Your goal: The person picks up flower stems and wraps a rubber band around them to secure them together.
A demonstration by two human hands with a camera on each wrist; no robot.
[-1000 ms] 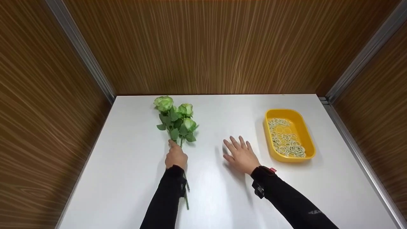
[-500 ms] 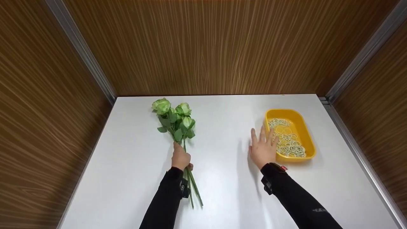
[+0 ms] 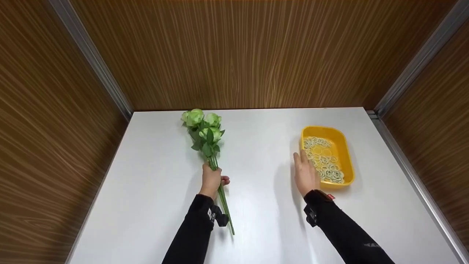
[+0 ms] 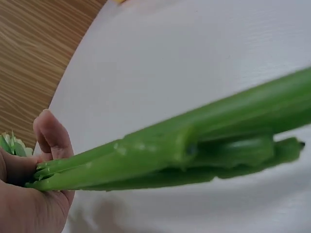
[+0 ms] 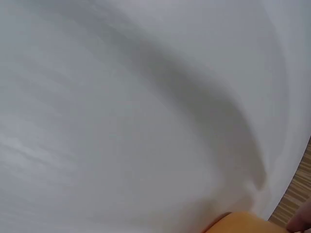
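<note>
Three green roses (image 3: 203, 126) were bunched in the left hand (image 3: 212, 180), which gripped their stems well to the left of the yellow tray (image 3: 344, 146); the right hand (image 3: 305, 172), fingers straight, reached the tray's near left rim, by the rubber bands (image 3: 324, 161). Gathering looked finished; no band seemed picked yet. The left wrist view alone showed the stems (image 4: 194, 150) pinched together. The right wrist view showed only table (image 5: 121, 121) and tray edge (image 5: 238, 223).
</note>
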